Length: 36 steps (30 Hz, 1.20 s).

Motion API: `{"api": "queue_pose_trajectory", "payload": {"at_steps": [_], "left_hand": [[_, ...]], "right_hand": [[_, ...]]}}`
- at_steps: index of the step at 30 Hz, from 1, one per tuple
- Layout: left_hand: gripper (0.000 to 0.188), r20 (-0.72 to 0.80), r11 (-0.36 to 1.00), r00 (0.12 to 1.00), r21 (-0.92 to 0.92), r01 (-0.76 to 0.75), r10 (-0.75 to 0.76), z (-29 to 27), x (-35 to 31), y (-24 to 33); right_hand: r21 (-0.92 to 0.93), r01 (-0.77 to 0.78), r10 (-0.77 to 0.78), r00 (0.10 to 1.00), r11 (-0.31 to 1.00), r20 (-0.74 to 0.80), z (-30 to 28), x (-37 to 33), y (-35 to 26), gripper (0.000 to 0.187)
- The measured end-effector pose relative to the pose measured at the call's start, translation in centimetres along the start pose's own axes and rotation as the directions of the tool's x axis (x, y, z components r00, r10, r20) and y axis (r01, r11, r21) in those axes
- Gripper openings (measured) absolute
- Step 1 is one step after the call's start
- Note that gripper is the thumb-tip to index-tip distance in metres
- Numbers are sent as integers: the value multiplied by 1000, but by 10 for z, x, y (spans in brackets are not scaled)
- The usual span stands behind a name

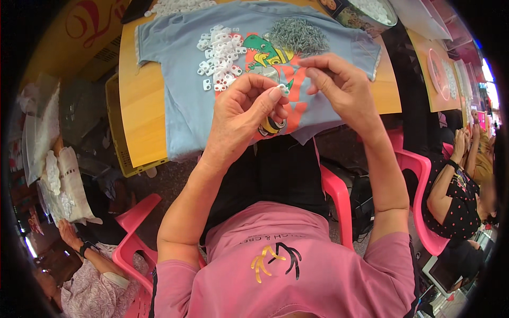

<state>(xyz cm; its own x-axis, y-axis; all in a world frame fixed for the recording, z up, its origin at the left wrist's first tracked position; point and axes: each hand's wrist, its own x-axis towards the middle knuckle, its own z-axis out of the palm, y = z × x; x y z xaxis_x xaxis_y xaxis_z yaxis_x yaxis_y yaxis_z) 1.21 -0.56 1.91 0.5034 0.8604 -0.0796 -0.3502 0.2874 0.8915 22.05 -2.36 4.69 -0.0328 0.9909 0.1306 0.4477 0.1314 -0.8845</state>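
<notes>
My left hand (241, 108) is closed in a pinch on a small white plastic piece (284, 90) between thumb and forefinger. To its right, my right hand (344, 87) is raised over the cloth with thumb and forefinger slightly apart; nothing shows between them. Beneath both hands a blue-grey T-shirt (185, 114) with a dinosaur print lies spread over the table. A heap of white plastic pieces with holes (220, 53) sits on it beyond my left hand. Beyond my right hand is a pile of small grey metal pieces (299, 36), possibly screws.
More white pieces (177, 6) lie at the far edge, and a round tin (371, 13) of white pieces stands far right. The wooden table (140, 122) has a yellow crate (122, 132) below its left side. Pink chairs (339, 201) and seated people are on both sides.
</notes>
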Motion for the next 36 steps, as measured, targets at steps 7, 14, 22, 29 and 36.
{"api": "queue_pose_trajectory", "payload": {"at_steps": [7,14,22,29,36], "left_hand": [[15,-34,999,999,11,-31,32,1,0,-1],[14,-21,996,996,25,-83,83,-1,0,-4],[12,-10,997,997,22,-81,81,-1,-1,-2],[13,-63,995,994,36,-89,91,1,-1,-4],[13,-104,993,988,36,-109,112,5,0,-9]], "right_hand": [[546,-190,180,981,816,73,30,-11,-8,19],[651,-272,254,959,709,125,36,-15,-8,18],[622,-245,242,966,744,92,39,-16,-5,18],[523,-145,175,985,840,-7,46,-17,-3,16],[502,-37,100,990,864,-99,57,-16,-4,11]]}}
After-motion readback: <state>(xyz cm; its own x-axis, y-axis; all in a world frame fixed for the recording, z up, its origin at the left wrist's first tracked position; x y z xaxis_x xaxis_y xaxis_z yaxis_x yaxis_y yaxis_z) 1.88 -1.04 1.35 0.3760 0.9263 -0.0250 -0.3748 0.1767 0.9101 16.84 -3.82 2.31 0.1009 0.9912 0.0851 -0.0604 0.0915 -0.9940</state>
